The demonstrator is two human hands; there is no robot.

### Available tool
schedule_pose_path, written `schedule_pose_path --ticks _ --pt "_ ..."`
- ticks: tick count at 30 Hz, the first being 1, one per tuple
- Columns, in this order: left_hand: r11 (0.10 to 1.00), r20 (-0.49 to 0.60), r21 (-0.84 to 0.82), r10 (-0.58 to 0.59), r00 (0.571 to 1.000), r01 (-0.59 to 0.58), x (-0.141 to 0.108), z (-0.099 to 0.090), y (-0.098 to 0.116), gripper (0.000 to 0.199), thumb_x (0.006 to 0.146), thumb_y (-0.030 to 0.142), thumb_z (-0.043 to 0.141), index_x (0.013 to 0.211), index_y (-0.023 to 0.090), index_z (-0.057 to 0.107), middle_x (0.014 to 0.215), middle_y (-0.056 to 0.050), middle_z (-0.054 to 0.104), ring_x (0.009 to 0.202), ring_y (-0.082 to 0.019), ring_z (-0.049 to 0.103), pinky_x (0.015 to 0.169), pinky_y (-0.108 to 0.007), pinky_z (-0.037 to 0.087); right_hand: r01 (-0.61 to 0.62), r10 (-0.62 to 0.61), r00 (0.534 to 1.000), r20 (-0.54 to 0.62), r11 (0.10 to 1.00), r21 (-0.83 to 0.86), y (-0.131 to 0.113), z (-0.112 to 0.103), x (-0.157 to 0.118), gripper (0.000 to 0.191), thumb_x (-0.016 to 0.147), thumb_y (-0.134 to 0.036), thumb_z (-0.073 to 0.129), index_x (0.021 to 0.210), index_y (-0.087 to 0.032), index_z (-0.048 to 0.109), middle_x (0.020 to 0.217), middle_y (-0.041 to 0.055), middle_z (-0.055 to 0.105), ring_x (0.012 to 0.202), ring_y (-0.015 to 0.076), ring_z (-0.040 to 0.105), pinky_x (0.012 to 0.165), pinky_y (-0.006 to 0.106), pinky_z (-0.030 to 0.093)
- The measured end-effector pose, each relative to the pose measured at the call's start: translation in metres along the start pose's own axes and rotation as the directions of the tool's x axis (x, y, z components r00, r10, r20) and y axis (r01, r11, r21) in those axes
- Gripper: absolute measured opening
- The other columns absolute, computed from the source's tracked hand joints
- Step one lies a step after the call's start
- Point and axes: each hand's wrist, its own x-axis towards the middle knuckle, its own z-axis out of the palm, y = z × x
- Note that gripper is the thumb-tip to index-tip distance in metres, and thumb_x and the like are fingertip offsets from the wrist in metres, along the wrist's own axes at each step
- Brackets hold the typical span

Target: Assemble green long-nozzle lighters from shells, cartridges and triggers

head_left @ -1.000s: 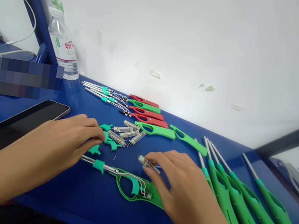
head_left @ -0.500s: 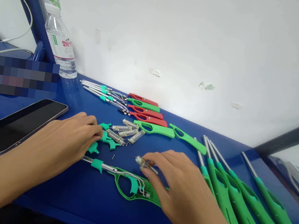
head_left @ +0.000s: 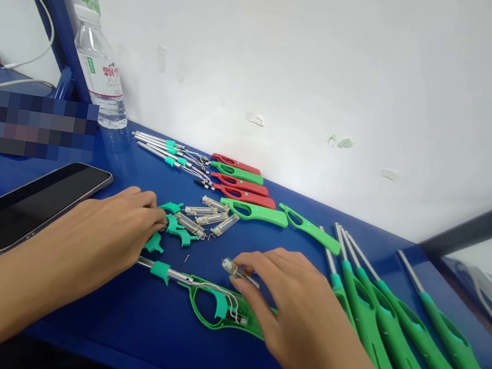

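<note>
My right hand pinches a clear lighter fuel tank between thumb and fingers. It is held above an opened green lighter half-shell, in which a teal trigger and white wires lie. From that shell a metal tube runs left, with a teal collar around it. My left hand is closed, its fingertips at the small pile of teal triggers; whatever they grip is hidden. Several more fuel tanks lie just right of the pile. A tiny screw rests nearby.
Finished-looking green lighters lie along the right. Red and green half-shells line up near the wall, beside metal tubes with wires. A phone lies at left, and a water bottle stands behind it.
My left hand has shifted very slightly left at the teal pile. My right hand keeps the fuel tank almost where it was.
</note>
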Motion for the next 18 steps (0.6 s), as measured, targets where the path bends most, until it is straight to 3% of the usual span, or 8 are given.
schedule_pose_path --ticks 12,16,18 --pt "0.996 0.145 -0.081 -0.012 0.989 0.024 0.0 -0.008 0.012 0.042 0.094 -0.001 0.054 0.11 0.025 0.082 0.116 -0.011 0.079 0.112 -0.039 0.07 0.079 -0.051 0.059 -0.001 0.001 1.0 0.009 1.0 0.0 0.0 0.0 -0.002 0.013 0.106 -0.016 0.073 0.117 -0.022 0.076 0.102 0.0021 0.083 0.089 0.0278 0.076 0.083 0.045 0.052" --pt "0.988 0.125 -0.152 0.009 0.992 0.01 -0.001 -0.004 0.015 0.039 0.093 0.003 0.054 0.106 0.027 0.082 0.119 -0.01 0.081 0.117 -0.041 0.071 0.074 -0.048 0.058 0.005 -0.005 1.0 0.011 1.0 -0.009 0.0 0.0 -0.002 0.012 0.106 -0.016 0.072 0.115 -0.022 0.077 0.1 0.0021 0.082 0.088 0.0282 0.076 0.082 0.046 0.053" --pt "0.976 0.034 -0.217 0.033 0.999 -0.025 -0.003 0.0 0.015 0.035 0.092 0.007 0.054 0.097 0.028 0.082 0.113 -0.008 0.082 0.113 -0.039 0.073 0.073 -0.046 0.057 0.002 -0.002 1.0 0.013 1.0 -0.01 0.0 0.0 -0.001 0.011 0.106 -0.016 0.072 0.115 -0.022 0.077 0.1 0.0021 0.082 0.087 0.0282 0.076 0.081 0.046 0.053"
